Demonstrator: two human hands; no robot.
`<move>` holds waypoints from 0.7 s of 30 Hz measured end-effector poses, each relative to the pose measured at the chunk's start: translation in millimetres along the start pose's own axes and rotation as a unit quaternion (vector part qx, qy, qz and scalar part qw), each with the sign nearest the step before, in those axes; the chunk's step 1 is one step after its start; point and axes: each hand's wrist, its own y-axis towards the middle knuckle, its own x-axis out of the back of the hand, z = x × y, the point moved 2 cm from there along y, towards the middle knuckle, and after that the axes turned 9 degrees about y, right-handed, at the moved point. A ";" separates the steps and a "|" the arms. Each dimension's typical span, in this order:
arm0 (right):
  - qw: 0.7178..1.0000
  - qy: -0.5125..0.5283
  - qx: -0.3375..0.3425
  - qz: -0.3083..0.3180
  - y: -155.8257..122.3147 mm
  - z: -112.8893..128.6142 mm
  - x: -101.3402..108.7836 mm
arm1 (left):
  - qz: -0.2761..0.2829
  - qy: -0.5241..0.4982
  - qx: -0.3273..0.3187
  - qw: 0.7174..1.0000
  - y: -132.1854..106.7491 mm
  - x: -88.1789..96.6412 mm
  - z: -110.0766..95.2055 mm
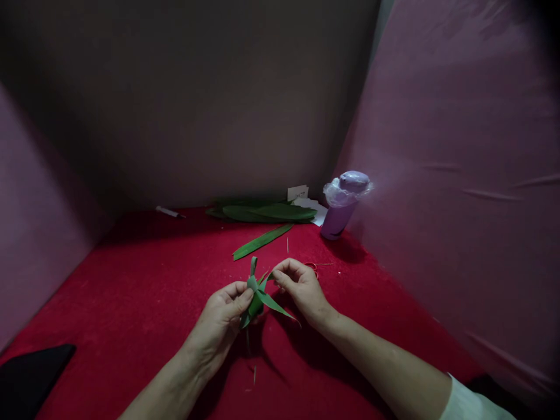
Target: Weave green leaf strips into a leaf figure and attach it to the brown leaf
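My left hand is closed around a small folded figure of green leaf, the thumb pressed on its near side. Pointed strips stick out from the figure, one up, one toward the lower right. My right hand pinches the tip of another leaf strip between thumb and fingers, just right of the figure. Behind and partly under my right hand lie scissors with red handles, mostly hidden. A single cut leaf rests on the red cloth beyond both hands.
Long green leaves are stacked at the back, beside white paper cards. A purple cup with plastic wrap stands back right. A syringe-like white object lies back left, a black object front left. Pink walls flank the red cloth.
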 end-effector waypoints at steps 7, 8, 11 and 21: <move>1.000 0.013 0.005 0.008 -0.8 -0.7 -1.5 | 0.011 0.005 0.003 1.000 0.5 0.9 0.6; 1.000 0.016 0.005 0.009 -0.9 -1.0 -1.8 | 0.013 0.006 0.004 1.000 0.5 1.1 1.4; 1.000 0.025 0.006 0.014 -1.2 -1.8 -2.4 | 0.024 0.007 0.004 1.000 0.3 1.5 3.9; 1.000 0.020 0.017 0.009 -0.8 -4.0 -0.2 | 0.030 0.015 0.018 0.999 -0.1 1.3 5.8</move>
